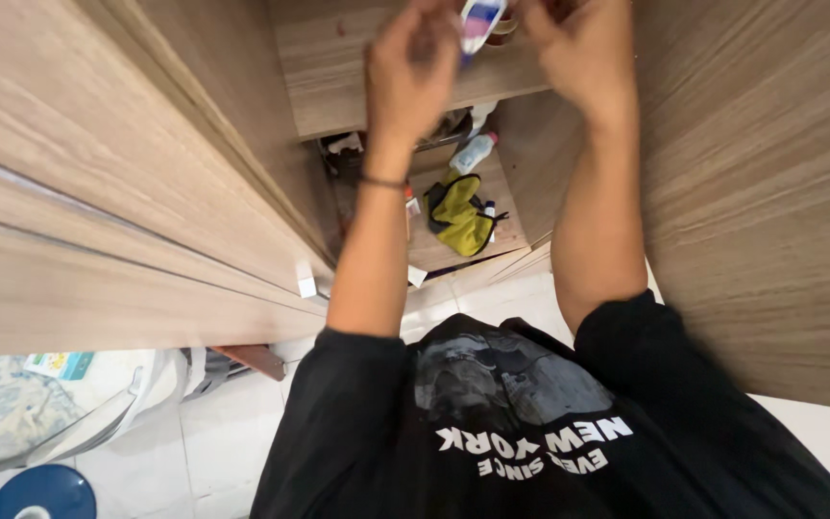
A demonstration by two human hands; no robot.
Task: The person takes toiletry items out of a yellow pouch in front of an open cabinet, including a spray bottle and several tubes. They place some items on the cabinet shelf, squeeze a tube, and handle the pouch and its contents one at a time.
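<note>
Both my arms reach up to a wooden shelf (338,58) inside an open cabinet. My left hand (413,67) has its fingers curled beside a small white, blue and pink tube (480,21) at the top edge of the view. My right hand (573,43) is close on the tube's other side, fingers bent; the top edge cuts off its fingertips. Which hand grips the tube is unclear, and the tube's top is cut off. A thin dark band circles my left wrist.
Below, a lower shelf holds a yellow pouch (461,216), a white bottle with a pink cap (473,152) and small clutter. Wooden cabinet doors (98,192) stand left and right. White floor tiles, a blue round object (40,492) and patterned fabric lie bottom left.
</note>
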